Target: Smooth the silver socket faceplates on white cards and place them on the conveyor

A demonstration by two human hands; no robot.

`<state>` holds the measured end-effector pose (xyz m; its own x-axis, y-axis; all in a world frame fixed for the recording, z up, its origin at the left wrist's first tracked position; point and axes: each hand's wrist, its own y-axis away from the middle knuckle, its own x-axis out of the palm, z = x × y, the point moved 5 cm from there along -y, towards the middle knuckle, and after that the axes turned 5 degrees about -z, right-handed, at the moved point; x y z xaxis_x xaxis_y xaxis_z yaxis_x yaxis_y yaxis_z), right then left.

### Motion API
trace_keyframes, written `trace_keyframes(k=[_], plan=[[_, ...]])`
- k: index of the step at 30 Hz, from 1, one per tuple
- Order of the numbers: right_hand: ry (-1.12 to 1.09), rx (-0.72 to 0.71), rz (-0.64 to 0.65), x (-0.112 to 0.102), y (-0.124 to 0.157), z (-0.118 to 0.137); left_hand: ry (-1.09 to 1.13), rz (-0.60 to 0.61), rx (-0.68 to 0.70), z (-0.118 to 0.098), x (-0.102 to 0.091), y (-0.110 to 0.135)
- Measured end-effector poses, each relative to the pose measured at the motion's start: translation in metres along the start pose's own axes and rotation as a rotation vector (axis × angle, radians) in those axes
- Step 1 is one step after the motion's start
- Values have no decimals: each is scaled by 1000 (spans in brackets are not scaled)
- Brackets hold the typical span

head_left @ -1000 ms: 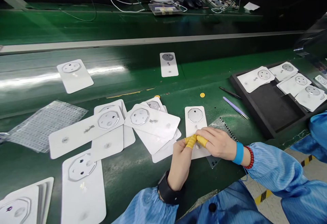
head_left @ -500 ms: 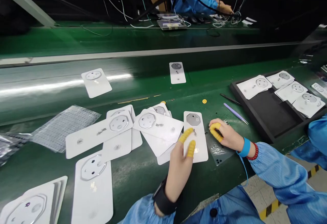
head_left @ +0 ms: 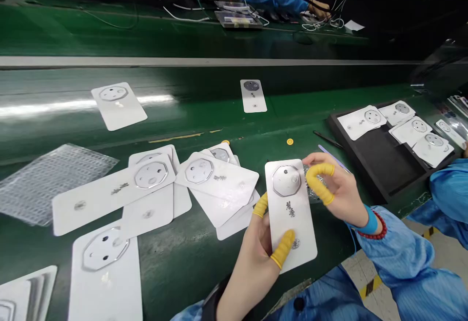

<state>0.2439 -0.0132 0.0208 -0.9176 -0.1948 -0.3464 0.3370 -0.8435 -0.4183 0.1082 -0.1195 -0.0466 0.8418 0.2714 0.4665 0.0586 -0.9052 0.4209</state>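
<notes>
My left hand (head_left: 261, 248) grips a white phone back cover (head_left: 290, 213) lifted above the green bench, its yellow-cotted thumb lying across the lower face. The cover carries an octagonal camera ring near its top. My right hand (head_left: 334, 189) hovers just right of that ring, with yellow-cotted thumb and finger curled in a pinch; what they hold, if anything, is too small to see. A clear film sheet (head_left: 314, 187) lies under that hand.
Several white covers lie fanned on the bench (head_left: 204, 179) to the left. Two more ride the conveyor (head_left: 119, 105), (head_left: 253, 95). A black tray (head_left: 380, 152) of covers sits at right, tweezers (head_left: 329, 139) beside it. Bubble wrap (head_left: 47, 184) lies far left. Another person's sleeve (head_left: 449, 189) is at right.
My left hand has picked the cover up off the bench and brought it nearer. My right hand has risen from the film sheet to beside the camera ring.
</notes>
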Motion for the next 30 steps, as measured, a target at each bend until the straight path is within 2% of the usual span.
trace_keyframes(k=[3,5,7,13,17,19,23,27,30], plan=[[172,-227,42,14,8,20,-29,-7,62,-1,2,5],[239,-302,31,19,10,25,-75,9,97,-4,5,9],[274,-332,8,20,11,27,-119,7,102,-7,9,14],[361,-423,15,18,17,34,-151,-151,128,-13,10,22],[453,-390,123,18,22,35,-165,-99,143,-11,11,22],[480,-441,159,17,26,37,-169,-85,133,-10,11,23],[583,-588,227,20,33,41,-132,-194,105,-10,9,26],[656,-583,256,24,37,37,-15,-139,-8,-6,10,23],[648,-554,285,28,41,32,-11,-58,-31,-5,9,19]])
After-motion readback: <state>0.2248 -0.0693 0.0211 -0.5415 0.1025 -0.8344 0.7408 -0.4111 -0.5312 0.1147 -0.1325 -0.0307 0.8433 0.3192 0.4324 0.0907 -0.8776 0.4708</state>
